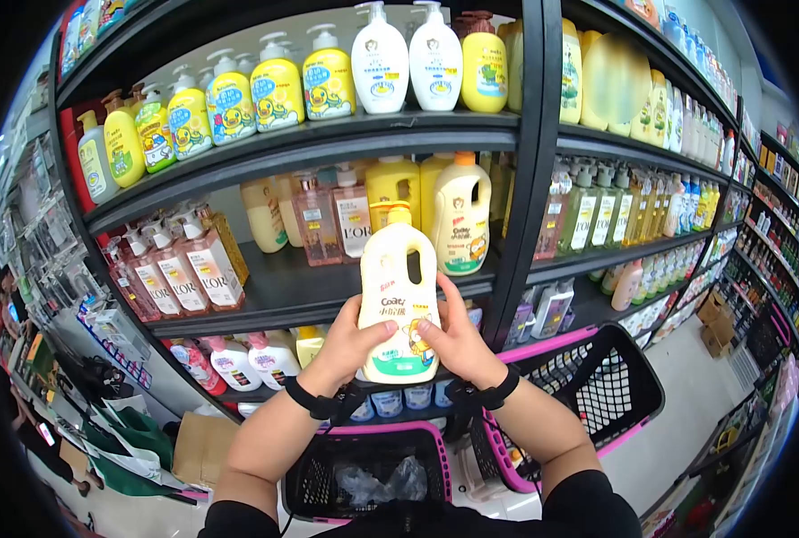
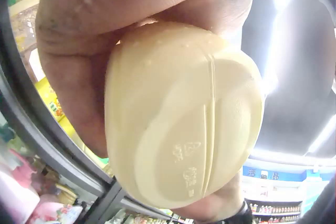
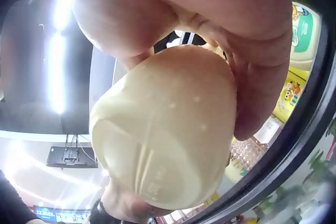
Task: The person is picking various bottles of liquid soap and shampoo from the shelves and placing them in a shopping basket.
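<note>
A cream bottle with an orange pump top (image 1: 398, 296) is held upright between both hands, its printed label facing the head camera. The left hand (image 1: 350, 345) grips its lower left side, thumb on the front. On the lower right side the right hand (image 1: 462, 336) grips it, thumb also on the label. Both wrist views show the bottle's base (image 2: 178, 124), (image 3: 168, 129), with the left hand (image 2: 131, 14) and right hand (image 3: 226, 35) curled round it. Behind, a similar cream bottle (image 1: 461, 215) stands on the middle shelf.
Yellow pump bottles (image 1: 277, 85) and white ones (image 1: 381, 63) line the upper shelf (image 1: 328, 133). Pink bottles (image 1: 184, 273) stand at middle left. Below are a black basket with pink rim holding plastic (image 1: 435, 448) and another basket (image 1: 637, 359) at right. A cardboard box (image 1: 204, 448) sits lower left.
</note>
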`<act>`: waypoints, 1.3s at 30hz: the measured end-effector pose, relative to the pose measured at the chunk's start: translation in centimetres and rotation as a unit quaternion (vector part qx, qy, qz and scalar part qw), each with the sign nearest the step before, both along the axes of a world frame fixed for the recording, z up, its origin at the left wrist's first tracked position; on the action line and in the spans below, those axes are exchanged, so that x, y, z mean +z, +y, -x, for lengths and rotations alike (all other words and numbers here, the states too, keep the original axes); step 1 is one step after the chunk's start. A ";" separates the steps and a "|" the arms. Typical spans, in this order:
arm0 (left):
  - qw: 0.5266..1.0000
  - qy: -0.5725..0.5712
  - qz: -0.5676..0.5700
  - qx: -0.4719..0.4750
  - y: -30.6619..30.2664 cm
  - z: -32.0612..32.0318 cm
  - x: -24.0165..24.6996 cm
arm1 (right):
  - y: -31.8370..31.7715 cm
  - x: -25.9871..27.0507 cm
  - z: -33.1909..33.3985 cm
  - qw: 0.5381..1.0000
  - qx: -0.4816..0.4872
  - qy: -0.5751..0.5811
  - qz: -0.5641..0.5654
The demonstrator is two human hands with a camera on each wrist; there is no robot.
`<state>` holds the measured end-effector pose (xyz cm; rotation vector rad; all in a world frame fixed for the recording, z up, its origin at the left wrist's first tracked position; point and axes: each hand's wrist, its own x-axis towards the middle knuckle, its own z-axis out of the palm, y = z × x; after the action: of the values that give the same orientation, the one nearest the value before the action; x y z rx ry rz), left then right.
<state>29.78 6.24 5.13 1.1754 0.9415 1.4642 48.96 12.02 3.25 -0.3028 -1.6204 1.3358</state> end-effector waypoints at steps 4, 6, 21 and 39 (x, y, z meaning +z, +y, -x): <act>0.998 0.050 -0.043 0.020 3.0 0.4 2.5 | 2.2 2.2 0.7 0.998 -0.026 -0.054 0.001; 0.996 0.063 -0.053 0.023 4.8 0.9 3.1 | 4.7 2.0 2.2 0.994 -0.069 -0.038 -0.069; 0.992 0.068 -0.108 -0.025 11.7 5.0 1.5 | 10.5 1.1 6.6 0.972 -0.175 -0.039 -0.149; 0.976 0.178 -0.119 0.042 13.3 3.6 -0.1 | 2.9 -6.0 0.0 0.914 -0.270 -0.197 -0.229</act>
<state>26.17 19.58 5.02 1.6312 1.0868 1.4917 48.96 14.97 -2.71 -0.7053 -1.9358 0.4691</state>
